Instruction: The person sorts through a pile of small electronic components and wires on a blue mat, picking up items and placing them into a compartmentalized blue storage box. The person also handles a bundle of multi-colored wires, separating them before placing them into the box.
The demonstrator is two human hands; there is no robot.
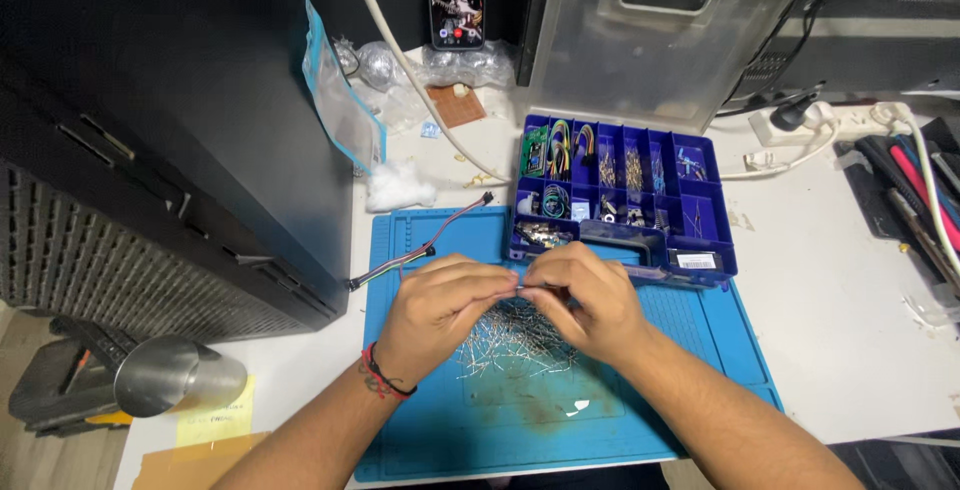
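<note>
One thin metal lead (522,290) pinched between fingers of left hand (435,305) and right hand (590,300), held just above heap of loose leads (515,345) on one blue mat (480,430). One blue compartment box (625,195), clear lid raised, seen just beyond hands. One jumper cable (420,250) left of box. One steel cup (175,375) on tabletop (840,300), far left of mat.

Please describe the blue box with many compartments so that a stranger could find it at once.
On the blue work mat, look at the far edge, just beyond the two hands. The compartment box sits there, dark blue, its clear lid standing open behind it, holding coloured wires and small parts.
</note>
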